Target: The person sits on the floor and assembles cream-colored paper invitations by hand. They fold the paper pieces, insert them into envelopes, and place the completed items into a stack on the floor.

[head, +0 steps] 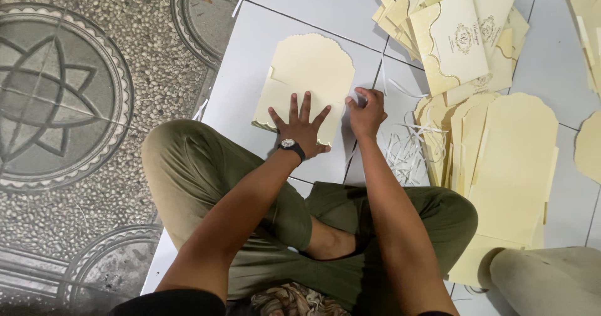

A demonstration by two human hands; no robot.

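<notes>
My left hand (pixel 300 125), fingers splayed, pins the cream scalloped card envelope (pixel 307 81) flat on the floor while my right hand (pixel 366 112) fingers pinch its three-o'clock edge.

Left hand (pixel 302 123) lies flat, fingers spread, on a cream card blank (pixel 305 81) w/ scalloped arched top, pressing its lower part to the white floor tile (pixel 250 72). Right hand (pixel 366 111), just beside it, pinches the card's right edge in a closed grip. Wristwatch (pixel 289 144) on left wrist. Beyond the right hand: white paper strips (pixel 407 156), then a stack of blanks (pixel 501 159). Further up, printed cards (pixel 454 37) fanned out. Olive trousers (pixel 188 166) below, legs crossed.
</notes>
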